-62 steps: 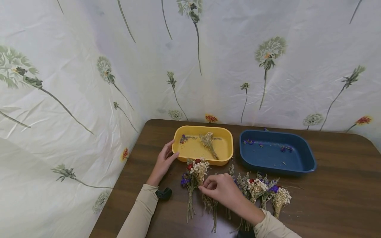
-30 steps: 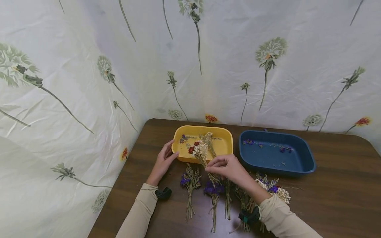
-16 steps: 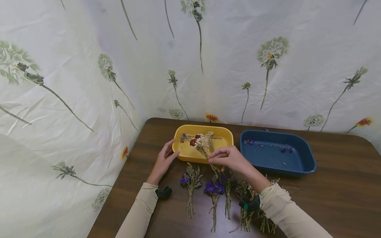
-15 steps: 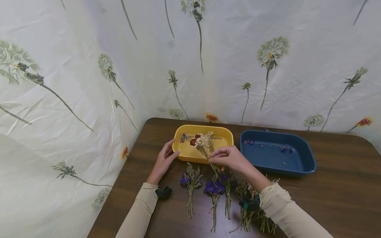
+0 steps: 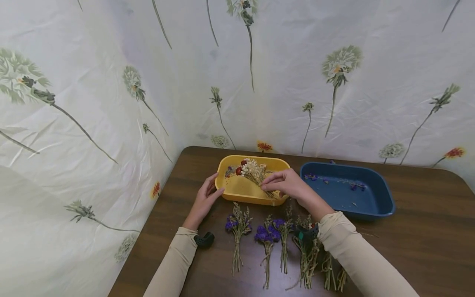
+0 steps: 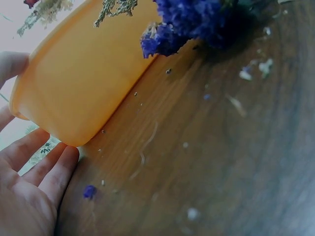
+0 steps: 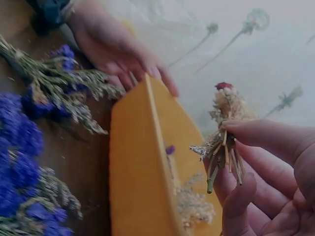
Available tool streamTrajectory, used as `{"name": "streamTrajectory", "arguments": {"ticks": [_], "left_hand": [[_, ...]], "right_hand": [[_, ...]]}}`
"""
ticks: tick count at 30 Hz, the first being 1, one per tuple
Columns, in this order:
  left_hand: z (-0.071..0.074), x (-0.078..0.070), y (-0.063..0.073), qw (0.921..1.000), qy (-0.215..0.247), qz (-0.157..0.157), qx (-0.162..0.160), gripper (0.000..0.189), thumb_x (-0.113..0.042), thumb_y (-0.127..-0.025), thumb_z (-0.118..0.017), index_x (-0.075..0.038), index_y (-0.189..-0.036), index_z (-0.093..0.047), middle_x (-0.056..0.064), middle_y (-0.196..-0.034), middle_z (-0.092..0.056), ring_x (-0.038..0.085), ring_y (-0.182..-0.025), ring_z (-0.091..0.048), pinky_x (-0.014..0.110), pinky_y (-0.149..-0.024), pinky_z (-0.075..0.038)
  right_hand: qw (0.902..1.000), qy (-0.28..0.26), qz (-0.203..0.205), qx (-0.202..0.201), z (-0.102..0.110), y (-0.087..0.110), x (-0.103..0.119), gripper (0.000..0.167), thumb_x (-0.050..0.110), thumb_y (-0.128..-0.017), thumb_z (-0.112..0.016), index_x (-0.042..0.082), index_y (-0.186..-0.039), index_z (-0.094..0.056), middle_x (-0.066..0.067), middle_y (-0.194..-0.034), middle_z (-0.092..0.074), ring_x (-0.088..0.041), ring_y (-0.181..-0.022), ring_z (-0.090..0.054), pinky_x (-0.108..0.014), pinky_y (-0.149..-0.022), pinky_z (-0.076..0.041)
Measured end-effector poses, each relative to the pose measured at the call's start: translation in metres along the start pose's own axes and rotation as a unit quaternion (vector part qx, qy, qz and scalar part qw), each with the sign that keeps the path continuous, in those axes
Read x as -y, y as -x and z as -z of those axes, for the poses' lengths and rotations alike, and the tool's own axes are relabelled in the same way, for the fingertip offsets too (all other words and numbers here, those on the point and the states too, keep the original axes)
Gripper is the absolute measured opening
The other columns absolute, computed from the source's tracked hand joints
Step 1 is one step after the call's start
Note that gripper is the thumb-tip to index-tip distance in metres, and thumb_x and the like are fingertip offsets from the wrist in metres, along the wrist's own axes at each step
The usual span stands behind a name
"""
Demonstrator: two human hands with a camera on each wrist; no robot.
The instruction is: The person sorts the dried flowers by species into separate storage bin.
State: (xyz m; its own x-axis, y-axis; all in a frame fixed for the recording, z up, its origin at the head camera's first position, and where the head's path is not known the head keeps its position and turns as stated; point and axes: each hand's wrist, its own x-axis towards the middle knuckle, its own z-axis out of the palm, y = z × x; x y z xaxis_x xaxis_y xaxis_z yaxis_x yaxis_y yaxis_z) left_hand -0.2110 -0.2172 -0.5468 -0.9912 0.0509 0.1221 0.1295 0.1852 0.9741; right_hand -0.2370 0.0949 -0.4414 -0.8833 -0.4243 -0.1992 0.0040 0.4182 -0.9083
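My right hand [image 5: 283, 183] pinches the stems of a small bunch of dried flowers [image 5: 254, 170] over the yellow tray [image 5: 241, 196]. Cream blossoms and dark red heads top this bunch; in the right wrist view its cut stems [image 7: 227, 157] point down from thumb and fingers. Another cream bunch lies in the tray, mostly covered by the held one in the head view. At the tray's left front corner rests my left hand [image 5: 204, 199], its fingers [image 6: 61, 169] spread fairly straight against the outside.
Right of the yellow tray stands a blue tray [image 5: 334, 198] with loose purple petals inside. In front lie several dried bunches, among them a purple one [image 5: 267, 234] and a green-and-purple one [image 5: 237, 225]. My right forearm covers some of them. A patterned curtain [image 5: 282, 82] hangs behind the table.
My right hand picked up the cream-and-red bunch from the table and carried it forward over the yellow tray, lowering its flower heads leftward. The left hand stays at the tray's corner.
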Motion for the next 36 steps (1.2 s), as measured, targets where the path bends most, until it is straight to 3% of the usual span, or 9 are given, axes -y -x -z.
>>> {"name": "streamTrajectory", "arguments": {"ticks": [4, 11, 17, 24, 36], "left_hand": [[0.0, 0.0, 0.0, 1.0, -0.002, -0.002, 0.001, 0.057, -0.024, -0.103, -0.066, -0.024, -0.156, -0.045, 0.005, -0.163, -0.043, 0.031, -0.149, -0.044, 0.055, -0.125, -0.031], [0.0, 0.001, -0.002, 1.0, 0.0, -0.007, 0.004, 0.057, -0.023, -0.103, -0.066, -0.021, -0.156, -0.045, 0.008, -0.164, -0.041, 0.032, -0.15, -0.042, 0.056, -0.125, -0.031], [0.0, 0.0, -0.002, 0.9999, 0.007, -0.011, 0.007, 0.058, -0.022, -0.103, -0.066, -0.018, -0.156, -0.044, 0.01, -0.164, -0.041, 0.034, -0.149, -0.043, 0.057, -0.123, -0.034], [0.001, -0.001, -0.003, 0.9997, 0.005, -0.019, 0.014, 0.059, -0.022, -0.102, -0.067, -0.017, -0.157, -0.043, 0.01, -0.164, -0.041, 0.033, -0.149, -0.044, 0.055, -0.124, -0.033], [0.001, 0.002, 0.0, 0.9999, 0.01, -0.006, 0.01, 0.059, -0.025, -0.103, -0.066, -0.021, -0.157, -0.044, 0.006, -0.164, -0.04, 0.03, -0.15, -0.043, 0.055, -0.121, -0.038]], "right_hand": [[0.9998, 0.019, -0.01, 0.001, 0.004, -0.011, 0.001, 0.028, 0.03, -0.091, -0.08, 0.009, -0.11, -0.08, 0.001, -0.096, -0.082, -0.016, -0.084, -0.066, -0.032, -0.061, -0.051], [0.9972, 0.073, -0.001, 0.016, 0.006, -0.028, 0.004, 0.024, 0.026, -0.091, -0.08, 0.008, -0.108, -0.08, -0.004, -0.103, -0.081, -0.015, -0.079, -0.065, -0.037, -0.063, -0.054], [0.99, 0.138, 0.01, 0.025, 0.006, -0.041, 0.008, 0.016, 0.021, -0.09, -0.08, 0.009, -0.101, -0.082, -0.007, -0.101, -0.081, -0.015, -0.08, -0.067, -0.038, -0.063, -0.056], [0.9822, 0.186, 0.0, 0.027, 0.003, -0.049, 0.009, 0.011, 0.017, -0.089, -0.08, 0.008, -0.096, -0.082, -0.011, -0.111, -0.078, -0.014, -0.075, -0.067, -0.033, -0.061, -0.056], [0.9654, 0.255, -0.022, 0.048, -0.008, -0.057, 0.002, 0.009, 0.014, -0.088, -0.077, 0.008, -0.083, -0.082, -0.004, -0.077, -0.075, -0.014, -0.062, -0.058, -0.025, -0.055, -0.048]]}}
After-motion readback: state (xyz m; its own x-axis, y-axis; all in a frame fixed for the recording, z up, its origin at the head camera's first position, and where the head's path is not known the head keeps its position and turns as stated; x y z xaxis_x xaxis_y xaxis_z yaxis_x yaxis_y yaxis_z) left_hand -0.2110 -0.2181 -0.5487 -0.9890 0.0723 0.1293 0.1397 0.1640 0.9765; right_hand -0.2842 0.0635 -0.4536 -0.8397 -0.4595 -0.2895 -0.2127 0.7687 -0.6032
